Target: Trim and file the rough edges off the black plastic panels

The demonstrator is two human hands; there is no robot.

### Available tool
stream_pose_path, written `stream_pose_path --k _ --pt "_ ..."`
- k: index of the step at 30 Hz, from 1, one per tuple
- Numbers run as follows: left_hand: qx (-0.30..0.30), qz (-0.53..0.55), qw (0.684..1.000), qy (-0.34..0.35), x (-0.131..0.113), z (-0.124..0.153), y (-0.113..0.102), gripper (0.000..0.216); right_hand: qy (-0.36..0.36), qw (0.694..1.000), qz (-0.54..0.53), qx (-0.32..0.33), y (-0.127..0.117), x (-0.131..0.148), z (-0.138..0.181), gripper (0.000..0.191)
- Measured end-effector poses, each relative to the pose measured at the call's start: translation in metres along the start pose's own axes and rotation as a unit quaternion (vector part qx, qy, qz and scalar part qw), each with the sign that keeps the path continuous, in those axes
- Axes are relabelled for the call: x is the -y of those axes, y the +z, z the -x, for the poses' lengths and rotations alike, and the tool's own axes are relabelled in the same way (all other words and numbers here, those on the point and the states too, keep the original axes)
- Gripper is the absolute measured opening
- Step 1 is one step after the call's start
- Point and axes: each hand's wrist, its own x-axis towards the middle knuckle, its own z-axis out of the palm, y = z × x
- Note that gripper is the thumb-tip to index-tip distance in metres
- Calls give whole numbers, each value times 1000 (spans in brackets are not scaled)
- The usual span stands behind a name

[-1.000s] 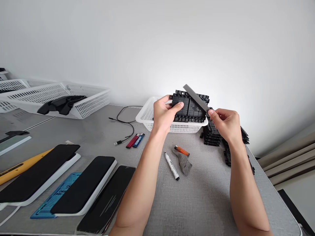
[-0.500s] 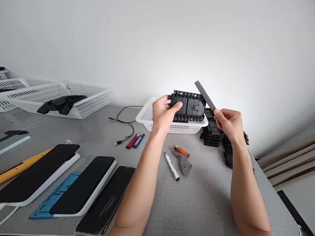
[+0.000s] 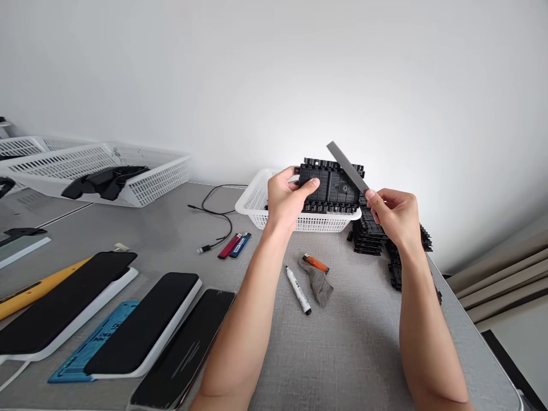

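Note:
In my left hand (image 3: 287,197) is a flat black plastic part (image 3: 319,191) with clip-like teeth along its top and bottom edges; my thumb presses on its face. It is held up in front of a white perforated basket (image 3: 257,208). My right hand (image 3: 394,214) pinches the lower end of a thin grey flat strip (image 3: 346,165), which slants up to the left and crosses in front of the black part's right side. Whether the strip touches the part I cannot tell. Behind my right hand stands a stack of similar black parts (image 3: 369,237).
On the table lie a white marker (image 3: 298,290), an orange lighter (image 3: 315,263) on a grey cloth (image 3: 317,283), red and blue lighters (image 3: 234,245) and a black cable (image 3: 218,214). Several phones (image 3: 145,325) and a yellow tool (image 3: 47,285) fill the left. Another white basket (image 3: 162,182) stands behind.
My right hand has moved slightly left, bringing the grey strip from the black part's right edge to across its right side. My left hand has barely shifted.

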Motion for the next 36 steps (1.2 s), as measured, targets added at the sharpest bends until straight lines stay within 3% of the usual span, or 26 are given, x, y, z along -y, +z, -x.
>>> stream_pose_path --k 6,13,20,26,32,36 --pt "-18 -9 1000 -9 -2 0 -2 25 8 999 12 -34 -2 -1 -1 52" --pt "-9 -6 1000 3 -3 1 0 24 -1 1000 3 4 3 1 1 53" --pt "-19 1 1000 -13 1 -1 -1 25 20 998 1 -65 1 -5 0 52" --pt "44 0 999 -32 -1 2 2 27 17 994 -52 -94 12 9 4 46" --pt "143 -94 985 -20 -4 11 8 27 35 993 -2 -115 21 13 6 48" --pt "144 -116 983 -16 0 11 7 32 65 992 -80 -75 15 6 2 45"
